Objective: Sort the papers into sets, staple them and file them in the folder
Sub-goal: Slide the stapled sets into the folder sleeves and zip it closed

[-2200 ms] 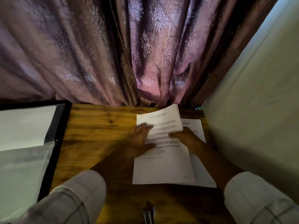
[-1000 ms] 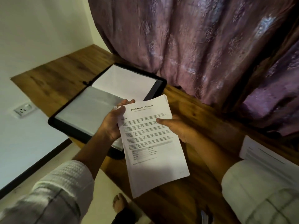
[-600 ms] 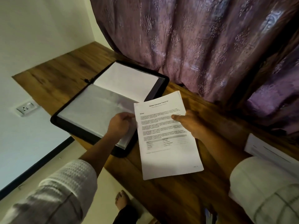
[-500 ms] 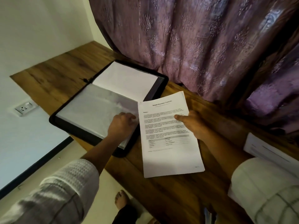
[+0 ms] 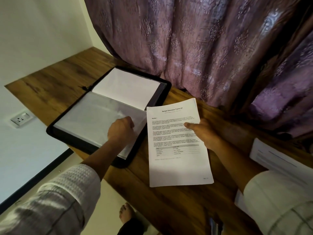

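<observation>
A set of white papers [image 5: 177,165] headed "Sample Education Transcript" is held just above the wooden desk [image 5: 169,209]; my right hand [image 5: 203,133] grips its right edge, thumb on top. To its left lies an open black folder [image 5: 152,102] with clear plastic sleeves. My left hand [image 5: 121,128] rests on the near sleeve [image 5: 88,119], fingers curled at the sleeve's right edge; whether it pinches the plastic I cannot tell. A white sheet [image 5: 127,87] sits in the folder's far half.
More printed papers [image 5: 277,160] lie on the desk at the right, partly under my right sleeve. A purple curtain [image 5: 194,48] hangs behind the desk. A stapler [image 5: 214,226] shows at the bottom edge. A wall socket [image 5: 21,118] is at the left, and a bare foot [image 5: 126,214] below.
I turned left from the paper stacks to the folder, carrying the set. My left hand let go of the set and moved onto the folder's near sleeve; the right hand lowered the set beside the folder.
</observation>
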